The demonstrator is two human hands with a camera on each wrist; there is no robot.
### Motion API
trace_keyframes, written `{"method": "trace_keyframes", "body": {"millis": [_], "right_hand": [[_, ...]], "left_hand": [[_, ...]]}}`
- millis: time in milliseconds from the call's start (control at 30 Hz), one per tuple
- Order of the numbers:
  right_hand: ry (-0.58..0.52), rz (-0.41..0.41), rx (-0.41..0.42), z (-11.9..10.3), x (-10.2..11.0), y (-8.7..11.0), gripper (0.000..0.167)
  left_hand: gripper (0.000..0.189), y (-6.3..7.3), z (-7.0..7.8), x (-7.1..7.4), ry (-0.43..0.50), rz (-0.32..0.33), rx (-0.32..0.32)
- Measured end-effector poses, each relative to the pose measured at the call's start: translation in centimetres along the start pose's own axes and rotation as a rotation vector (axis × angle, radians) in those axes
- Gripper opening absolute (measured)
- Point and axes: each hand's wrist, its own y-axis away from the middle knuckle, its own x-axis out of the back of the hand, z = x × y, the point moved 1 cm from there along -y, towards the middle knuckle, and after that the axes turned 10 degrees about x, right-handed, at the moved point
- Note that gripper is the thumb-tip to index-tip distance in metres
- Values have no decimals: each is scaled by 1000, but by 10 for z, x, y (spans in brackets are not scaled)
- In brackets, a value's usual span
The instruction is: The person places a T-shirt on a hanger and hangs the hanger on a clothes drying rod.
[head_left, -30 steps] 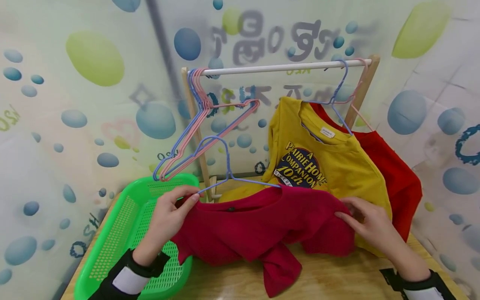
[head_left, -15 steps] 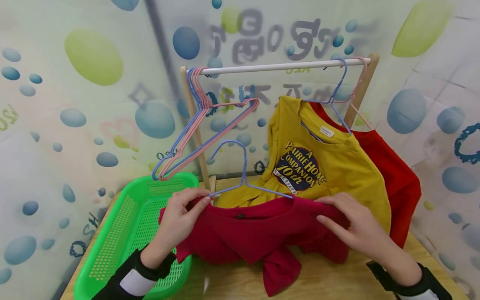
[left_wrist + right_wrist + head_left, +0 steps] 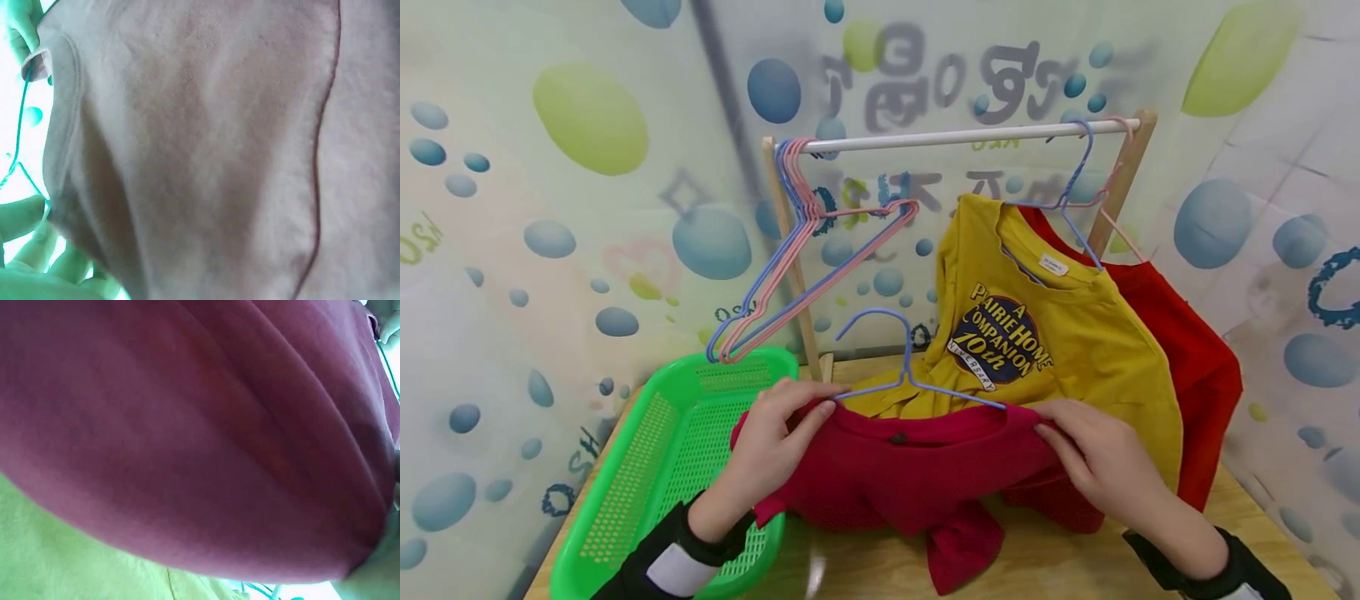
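Observation:
A dark red shirt (image 3: 910, 467) is spread between both hands, its lower part resting on the table. Through its neckline shows a blue hanger (image 3: 908, 367), hook up and pointing left, its arm ends covered by the shirt's shoulders. At the left shoulder my left hand (image 3: 782, 442) pinches cloth and hanger arm between thumb and fingers. My right hand (image 3: 1105, 458) pinches the other shoulder. In the left wrist view the shirt (image 3: 187, 137) fills most of the picture, with the left fingers (image 3: 25, 215) at its neck edge. Shirt cloth (image 3: 187, 444) also fills the right wrist view.
A rack with a white bar (image 3: 970, 135) stands behind. Several bare pink and blue hangers (image 3: 805, 225) hang at its left end. At the right hang a yellow shirt (image 3: 1075, 333) and a red shirt (image 3: 1198, 375). A green basket (image 3: 602, 492) stands on the table at left.
Both hands have shifted; the left moved right and slightly down, the right moved inward to the left. The blue hanger has slid right and down, its hook now lower.

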Motion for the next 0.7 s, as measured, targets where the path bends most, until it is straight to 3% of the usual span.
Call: {"method": "trace_keyframes", "body": {"millis": [67, 200, 333, 467, 567, 700], "right_hand": [[15, 17, 9, 0, 2, 2, 5], [38, 71, 29, 2, 5, 7, 30], [70, 105, 21, 2, 8, 13, 46], [96, 115, -31, 2, 14, 20, 33], [119, 126, -82, 2, 20, 26, 21], [148, 148, -128, 4, 26, 30, 22]], "left_hand": [[31, 1, 1, 0, -39, 10, -10], [44, 4, 3, 0, -91, 64, -21], [46, 12, 7, 2, -62, 128, -9], [37, 26, 17, 5, -14, 197, 3], [37, 37, 24, 3, 20, 231, -26], [38, 47, 29, -7, 79, 233, -68]]}}
